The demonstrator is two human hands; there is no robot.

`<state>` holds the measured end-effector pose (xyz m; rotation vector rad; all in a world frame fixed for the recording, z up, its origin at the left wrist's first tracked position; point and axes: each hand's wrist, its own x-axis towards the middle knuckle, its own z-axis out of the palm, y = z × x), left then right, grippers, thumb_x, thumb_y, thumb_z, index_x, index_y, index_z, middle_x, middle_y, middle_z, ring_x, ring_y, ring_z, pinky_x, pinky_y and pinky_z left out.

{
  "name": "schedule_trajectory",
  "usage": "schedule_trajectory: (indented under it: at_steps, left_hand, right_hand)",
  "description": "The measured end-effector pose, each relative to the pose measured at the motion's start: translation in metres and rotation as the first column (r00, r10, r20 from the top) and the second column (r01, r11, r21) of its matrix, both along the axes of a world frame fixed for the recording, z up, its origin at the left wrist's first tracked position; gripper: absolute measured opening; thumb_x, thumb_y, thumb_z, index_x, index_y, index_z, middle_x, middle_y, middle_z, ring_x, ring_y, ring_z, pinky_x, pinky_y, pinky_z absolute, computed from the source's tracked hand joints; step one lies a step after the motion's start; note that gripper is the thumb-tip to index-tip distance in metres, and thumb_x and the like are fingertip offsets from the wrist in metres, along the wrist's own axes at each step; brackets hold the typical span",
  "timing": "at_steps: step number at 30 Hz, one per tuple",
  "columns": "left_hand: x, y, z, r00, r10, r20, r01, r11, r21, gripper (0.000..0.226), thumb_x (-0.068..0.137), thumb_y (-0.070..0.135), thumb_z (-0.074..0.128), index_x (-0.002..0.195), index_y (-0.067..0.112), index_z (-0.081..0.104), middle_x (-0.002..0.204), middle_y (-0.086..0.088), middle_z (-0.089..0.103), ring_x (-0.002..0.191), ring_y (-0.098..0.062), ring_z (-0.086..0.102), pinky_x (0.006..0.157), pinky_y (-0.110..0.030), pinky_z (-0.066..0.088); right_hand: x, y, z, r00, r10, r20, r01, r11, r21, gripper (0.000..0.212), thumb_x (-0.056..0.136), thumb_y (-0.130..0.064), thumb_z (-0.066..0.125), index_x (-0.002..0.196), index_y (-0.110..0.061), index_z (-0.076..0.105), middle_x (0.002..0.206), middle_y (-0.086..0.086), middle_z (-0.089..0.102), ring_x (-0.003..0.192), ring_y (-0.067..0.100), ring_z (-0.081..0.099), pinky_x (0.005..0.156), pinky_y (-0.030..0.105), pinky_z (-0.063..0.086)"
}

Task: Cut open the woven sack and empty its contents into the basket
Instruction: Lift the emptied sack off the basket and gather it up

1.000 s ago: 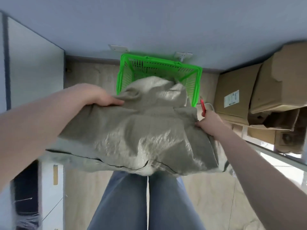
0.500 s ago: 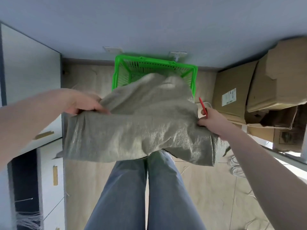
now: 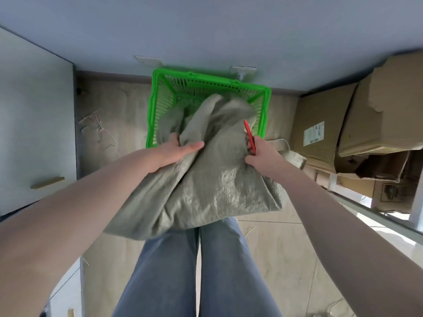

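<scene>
Head view shows the emptying step in hand, as I judge it: one woven sack (image 3: 206,179) is held above the floor, and its far end hangs down inside the one green basket (image 3: 207,84), which stands on the floor close to the far wall. The near part of the sack is bunched over the person's legs. No contents are visible in the basket, and the mouth of the sack is hidden, so I cannot tell whether something falls out already.

Counted from largest to smallest: several cardboard boxes (image 3: 384,115) are stacked at the right edge of the floor, at least three; then one sack, one basket, two hands and one red cutting tool (image 3: 250,136).

The left hand (image 3: 176,152) holds a fold of the cloth, thumb on top and fingers curled under it. The right hand (image 3: 263,156) is clenched on the right side of the sack and keeps the red tool in the same grasp, its tip pointing away toward the basket.

The next move, I think, calls for lifting the near end higher, so that the contents slide to the mouth.
</scene>
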<state>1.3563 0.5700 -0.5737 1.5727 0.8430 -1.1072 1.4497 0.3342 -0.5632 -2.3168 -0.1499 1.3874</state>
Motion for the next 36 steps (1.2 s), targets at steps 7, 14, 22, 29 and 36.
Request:
schedule_trajectory:
  at_steps: [7, 14, 22, 29, 36]
  left_hand:
    - [0.004, -0.053, 0.019, 0.968, -0.120, 0.222, 0.156, 0.976, -0.152, 0.052, 0.078, 0.030, 0.075, 0.126, 0.033, 0.055, 0.109, 0.014, 0.067, 0.100, -0.006, 0.064, 0.093, -0.025, 0.044]
    - [-0.013, -0.031, 0.019, 0.953, 0.248, 0.172, -0.190, 0.937, -0.293, 0.026, 0.085, 0.042, 0.066, 0.110, 0.034, 0.064, 0.094, 0.025, 0.071, 0.084, 0.008, 0.065, 0.071, -0.011, 0.050]
    - [-0.041, -0.017, -0.031, 0.870, 0.487, -0.073, -0.469, 0.865, 0.180, 0.108, 0.063, 0.057, 0.080, 0.146, 0.016, 0.024, 0.138, -0.007, 0.053, 0.119, -0.025, 0.055, 0.094, -0.032, 0.044]
    - [-0.028, -0.010, -0.027, 0.997, 0.071, 0.022, -0.074, 0.984, 0.160, 0.066, 0.077, 0.060, 0.067, 0.124, 0.014, 0.061, 0.116, -0.002, 0.065, 0.108, -0.025, 0.061, 0.096, -0.032, 0.045]
    - [-0.023, -0.004, -0.036, 0.973, 0.210, 0.096, -0.231, 0.887, 0.400, 0.063, 0.080, 0.030, 0.074, 0.128, -0.002, 0.049, 0.133, -0.020, 0.049, 0.117, -0.039, 0.055, 0.101, -0.042, 0.044]
  right_hand:
    - [-0.005, 0.033, -0.004, 0.990, -0.142, 0.005, 0.141, 0.978, -0.155, 0.076, 0.082, -0.076, 0.046, 0.109, -0.006, 0.038, 0.108, 0.015, 0.060, 0.105, 0.034, 0.059, 0.090, 0.044, 0.045]
    - [-0.004, 0.013, -0.003, 0.973, -0.211, -0.096, 0.213, 0.977, 0.014, 0.023, 0.084, -0.011, 0.071, 0.105, -0.012, 0.062, 0.097, 0.007, 0.068, 0.092, 0.022, 0.063, 0.080, 0.026, 0.051]
    - [-0.012, 0.011, 0.004, 0.854, -0.358, -0.379, 0.423, 0.900, 0.103, 0.022, 0.091, -0.003, 0.061, 0.110, -0.013, 0.061, 0.097, 0.005, 0.068, 0.093, 0.022, 0.065, 0.086, 0.036, 0.055]
    - [-0.016, -0.013, 0.009, 0.760, -0.478, -0.440, 0.508, 0.860, -0.058, 0.022, 0.091, -0.010, 0.066, 0.112, -0.007, 0.065, 0.096, 0.015, 0.073, 0.086, 0.030, 0.071, 0.074, 0.042, 0.060]
    - [-0.025, -0.017, 0.026, 0.672, -0.608, -0.424, 0.685, 0.727, 0.043, 0.029, 0.091, -0.006, 0.064, 0.119, -0.006, 0.061, 0.103, 0.015, 0.072, 0.094, 0.031, 0.070, 0.083, 0.044, 0.058]
